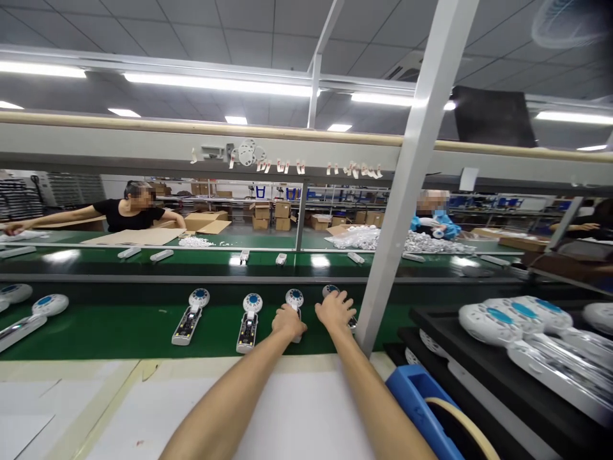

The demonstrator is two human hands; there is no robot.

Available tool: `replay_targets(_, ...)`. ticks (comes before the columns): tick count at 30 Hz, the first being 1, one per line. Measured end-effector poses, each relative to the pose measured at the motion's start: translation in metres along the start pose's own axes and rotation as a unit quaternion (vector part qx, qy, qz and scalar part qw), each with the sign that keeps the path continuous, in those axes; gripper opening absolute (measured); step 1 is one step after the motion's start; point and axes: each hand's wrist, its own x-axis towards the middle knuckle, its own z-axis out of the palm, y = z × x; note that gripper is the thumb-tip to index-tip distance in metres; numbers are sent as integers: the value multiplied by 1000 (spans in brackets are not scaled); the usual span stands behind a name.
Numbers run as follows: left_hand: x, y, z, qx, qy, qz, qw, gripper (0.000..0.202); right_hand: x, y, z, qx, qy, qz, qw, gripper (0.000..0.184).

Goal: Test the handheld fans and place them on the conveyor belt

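Observation:
My left hand [288,322] is closed round the body of a white device with a round, blue-centred head [294,297] on the green belt; my fingers hide most of its body. Just to the right, my right hand [336,311] reaches over another such device [330,291], fingers spread. Only part of its head and a bit of its body show, and I cannot tell whether I touch it. Left of my hands lie two more devices, the nearer one [247,331] and a farther one [188,324], their long bodies uncovered, showing dark inner parts.
A slanted grey post [412,185] rises close beside my right hand. At right, black trays [431,319] carry several finished-looking white devices, near a blue tape dispenser [421,409]. A white-covered worktable [306,409] lies below my arms. Co-workers sit across the far belt [215,259].

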Motion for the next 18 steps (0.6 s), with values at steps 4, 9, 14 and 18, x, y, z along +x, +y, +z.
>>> replay_targets(4, -2, -28, -33, -112, -84, -26, 990, 36, 4, 5, 3, 14, -74, 33, 997, 55)
replay_targets(9, -28, -60, -69, -309, -100, 20, 946, 29, 10, 11, -3, 99, -161, 29, 982, 46)
replay_targets(14, -71, -63, -112, -494, -58, 102, 862, 23, 1, -4, -27, 290, -281, -15, 914, 27)
replay_targets(18, -111, -61, -142, -575, -30, 166, 800, 19, -20, -31, -70, 500, -305, -95, 805, 19)
